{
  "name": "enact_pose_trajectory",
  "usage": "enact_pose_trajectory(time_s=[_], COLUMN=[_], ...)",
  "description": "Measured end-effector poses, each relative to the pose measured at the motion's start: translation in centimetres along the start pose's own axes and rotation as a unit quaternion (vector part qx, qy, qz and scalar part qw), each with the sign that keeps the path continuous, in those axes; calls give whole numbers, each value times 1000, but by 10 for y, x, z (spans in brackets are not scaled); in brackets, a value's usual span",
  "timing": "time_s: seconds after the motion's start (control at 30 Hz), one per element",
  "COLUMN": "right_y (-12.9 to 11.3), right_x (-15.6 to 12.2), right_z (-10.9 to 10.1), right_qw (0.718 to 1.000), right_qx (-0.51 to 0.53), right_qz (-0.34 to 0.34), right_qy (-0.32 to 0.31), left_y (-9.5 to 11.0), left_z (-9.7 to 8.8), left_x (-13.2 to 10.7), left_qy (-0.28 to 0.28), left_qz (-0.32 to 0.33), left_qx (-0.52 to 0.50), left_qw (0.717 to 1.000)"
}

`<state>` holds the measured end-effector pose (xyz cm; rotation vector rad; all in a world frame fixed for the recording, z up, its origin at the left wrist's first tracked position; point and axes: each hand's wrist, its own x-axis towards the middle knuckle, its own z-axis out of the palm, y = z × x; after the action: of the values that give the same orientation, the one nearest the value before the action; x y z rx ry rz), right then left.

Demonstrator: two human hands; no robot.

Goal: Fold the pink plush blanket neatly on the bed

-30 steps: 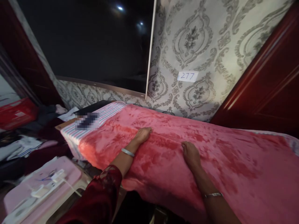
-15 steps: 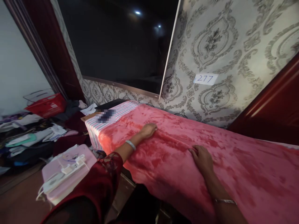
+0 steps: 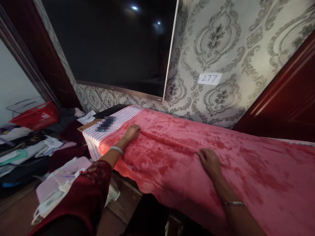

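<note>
A red plush blanket (image 3: 169, 170) is spread over a long table and hangs down over its near edge. My left hand (image 3: 132, 132) is closed on a fold of it near the left end. Farther right, my right hand (image 3: 209, 160) pinches the same raised fold between thumb and fingers. A ridge of fabric runs between the two hands. Beneath the blanket, a striped cloth (image 3: 118, 118) shows at the table's left end.
Behind the table, a large television (image 3: 110, 46) hangs on patterned wallpaper beside a paper label (image 3: 209, 78) reading 277. Piled clothes (image 3: 36, 147) and a red basket (image 3: 36, 114) are at left. A white power strip (image 3: 54, 200) lies on a pink box (image 3: 61, 175).
My left hand has slid leftward along the blanket, stretching the fold longer. My right hand stays at nearly the same place on it. The view has shifted slightly.
</note>
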<state>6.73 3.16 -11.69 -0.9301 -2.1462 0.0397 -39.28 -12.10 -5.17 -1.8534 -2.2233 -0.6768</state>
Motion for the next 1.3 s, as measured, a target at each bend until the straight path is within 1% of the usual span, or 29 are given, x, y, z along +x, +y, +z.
enact_pose_trajectory(time_s=[0.1,0.2,0.3,0.4,0.53,0.6,0.67,0.73,0.87,1.03,1.17,1.3], right_y=[-3,-6,-8,-8,-5,-4,-3,-2,-2,-3,-6,-7], right_x=[1,1,2,2,0,0,-1,-2,-1,0,1,0], right_z=[-2,-2,-3,-3,-1,0,1,2,2,2,0,-1], right_qw=[1000,1000,1000,999,1000,1000,1000,1000,1000,1000,1000,999], right_qx=[2,-5,-2,2,6,7,3,-2,2,5,-4,-5], right_qz=[0,2,3,0,5,7,9,8,-1,-2,-2,-13], right_qy=[25,16,29,49,25,12,8,10,20,22,30,43], left_y=[-1,-3,-4,-4,-6,-6,-7,-6,-5,-4,-2,-8], left_z=[0,2,2,-4,-21,-26,-25,-20,-9,-7,-14,-29], left_x=[6,4,2,4,14,18,21,21,18,20,19,3], left_qy=[27,26,0,-25,-74,-97,-113,-121,-127,-135,-116,-92], left_qz=[-27,-33,-27,-25,-30,-38,-51,-68,-89,-78,-65,-27], left_qx=[19,37,56,80,109,121,131,137,141,142,130,106], left_qw=[999,998,998,996,991,987,984,981,978,978,983,990])
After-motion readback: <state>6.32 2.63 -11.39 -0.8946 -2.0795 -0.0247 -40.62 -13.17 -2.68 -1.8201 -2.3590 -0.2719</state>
